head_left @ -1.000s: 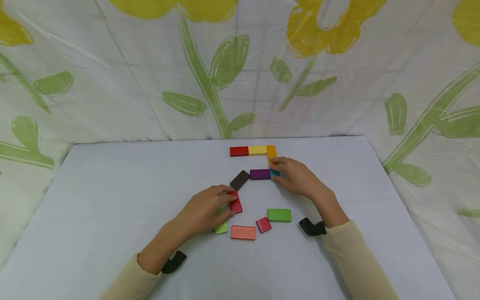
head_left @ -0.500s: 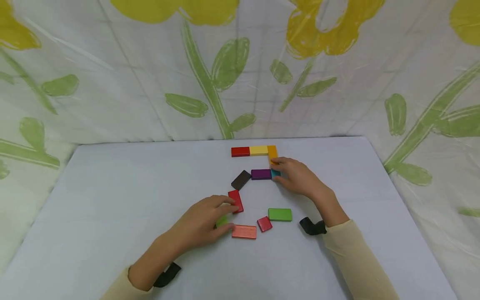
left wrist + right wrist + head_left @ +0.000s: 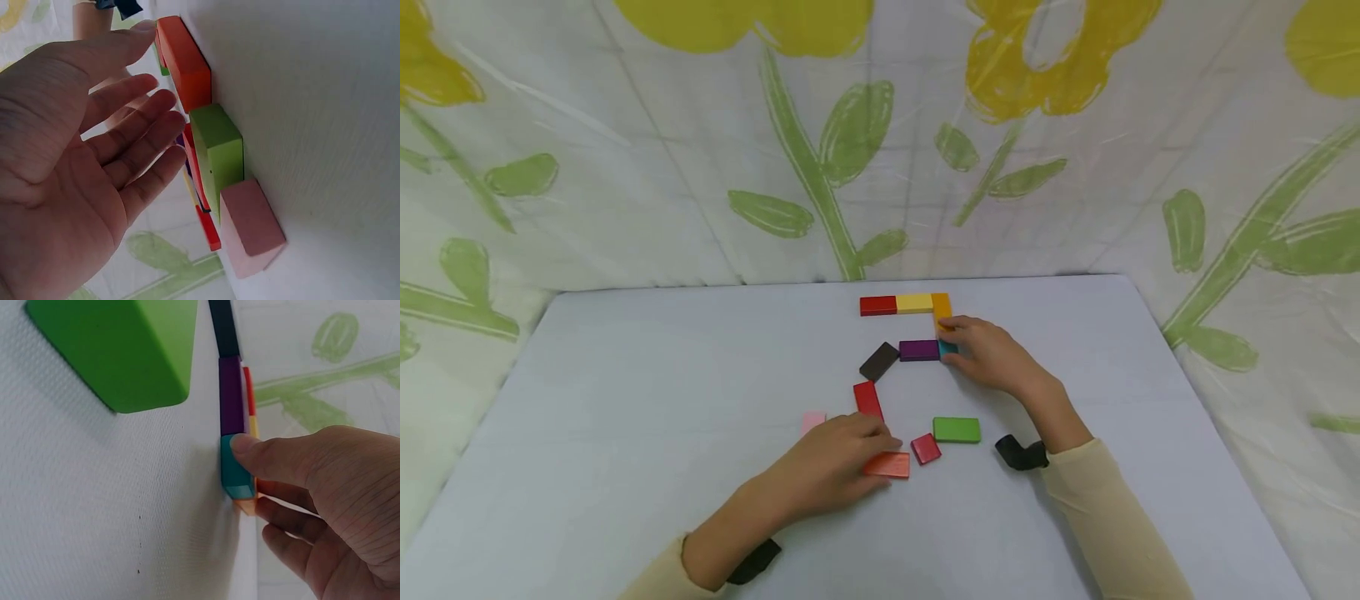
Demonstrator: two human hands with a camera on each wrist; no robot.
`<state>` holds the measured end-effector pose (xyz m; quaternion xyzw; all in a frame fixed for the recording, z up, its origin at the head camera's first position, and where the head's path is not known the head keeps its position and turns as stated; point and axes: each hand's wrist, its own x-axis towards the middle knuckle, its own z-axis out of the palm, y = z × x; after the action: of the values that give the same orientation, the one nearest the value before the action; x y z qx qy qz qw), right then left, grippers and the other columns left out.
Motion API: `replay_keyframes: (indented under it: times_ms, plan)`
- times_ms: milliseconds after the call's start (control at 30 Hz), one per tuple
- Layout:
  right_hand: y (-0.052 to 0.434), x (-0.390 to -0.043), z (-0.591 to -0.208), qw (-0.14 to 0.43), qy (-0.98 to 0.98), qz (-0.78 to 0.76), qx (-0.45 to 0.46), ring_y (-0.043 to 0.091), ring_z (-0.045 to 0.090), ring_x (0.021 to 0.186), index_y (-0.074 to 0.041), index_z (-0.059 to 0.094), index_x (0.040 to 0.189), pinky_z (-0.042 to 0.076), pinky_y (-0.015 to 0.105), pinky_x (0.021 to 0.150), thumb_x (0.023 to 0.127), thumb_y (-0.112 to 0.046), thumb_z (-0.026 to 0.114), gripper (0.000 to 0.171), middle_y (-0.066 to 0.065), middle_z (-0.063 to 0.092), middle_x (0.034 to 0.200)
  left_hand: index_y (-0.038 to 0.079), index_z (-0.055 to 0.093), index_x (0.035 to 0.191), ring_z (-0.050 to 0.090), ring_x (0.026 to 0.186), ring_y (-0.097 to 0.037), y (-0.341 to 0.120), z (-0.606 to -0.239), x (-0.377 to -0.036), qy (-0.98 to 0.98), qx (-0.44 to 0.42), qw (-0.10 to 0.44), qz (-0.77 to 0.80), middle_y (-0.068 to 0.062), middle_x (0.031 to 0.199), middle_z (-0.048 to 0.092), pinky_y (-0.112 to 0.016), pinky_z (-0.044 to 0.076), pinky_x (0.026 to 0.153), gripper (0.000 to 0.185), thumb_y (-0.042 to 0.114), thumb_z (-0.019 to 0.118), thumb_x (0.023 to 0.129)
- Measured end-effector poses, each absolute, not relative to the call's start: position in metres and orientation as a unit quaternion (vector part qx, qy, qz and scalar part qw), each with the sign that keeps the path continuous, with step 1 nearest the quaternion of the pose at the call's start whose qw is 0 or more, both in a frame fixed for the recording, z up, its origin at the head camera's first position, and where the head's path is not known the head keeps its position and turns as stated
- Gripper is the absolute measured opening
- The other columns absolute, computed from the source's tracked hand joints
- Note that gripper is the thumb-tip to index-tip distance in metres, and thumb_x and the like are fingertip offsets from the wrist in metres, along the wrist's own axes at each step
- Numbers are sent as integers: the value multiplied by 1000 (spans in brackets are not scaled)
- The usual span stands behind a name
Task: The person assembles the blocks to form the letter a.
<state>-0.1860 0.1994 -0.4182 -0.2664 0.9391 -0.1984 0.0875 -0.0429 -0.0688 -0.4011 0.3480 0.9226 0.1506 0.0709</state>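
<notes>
My left hand (image 3: 842, 462) hovers over the salmon-orange block (image 3: 893, 465), its thumb tip right at the block's end in the left wrist view and its fingers spread loosely. Beneath that hand, a lime green block (image 3: 217, 147) and a pink block (image 3: 253, 219) stand beside each other. The red block (image 3: 868, 398) is partly covered by the fingers. My right hand (image 3: 992, 354) pinches the teal block (image 3: 236, 465), thumb on its near side and fingers behind. A purple block (image 3: 919, 351) adjoins the teal one, and an orange-yellow block (image 3: 942, 307) lies behind it.
A dark grey block (image 3: 879, 362) leads from the purple block to the red one. At the back, a dark red block (image 3: 877, 306) and a yellow block (image 3: 914, 303) lie end to end. A small crimson block (image 3: 926, 449) touches the green block (image 3: 957, 430).
My left hand has moved from the red block toward the person and right, over the salmon-orange block, uncovering part of the pink block. The right hand stays at the teal block.
</notes>
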Motion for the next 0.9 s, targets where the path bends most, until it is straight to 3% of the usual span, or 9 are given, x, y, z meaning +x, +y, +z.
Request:
replay_keyframes:
  times_ms: [767,900]
  plan:
    - [200,-186,-417,81,937,-199,-277,34,47,143,-8,62,138,39,53,119,95,-25,71,47,9,54,151,19,71,119,65,102,-8,-55,-408,-54,920,366,68,126,6,108,69,-26,58,91,26,28,71,95]
    - [201,-186,-418,81,936,-202,-277,34,47,144,-8,62,138,39,53,119,94,-25,72,48,9,54,152,20,71,120,65,104,-9,-53,-407,-57,917,373,67,122,6,111,69,-27,56,96,28,29,71,94]
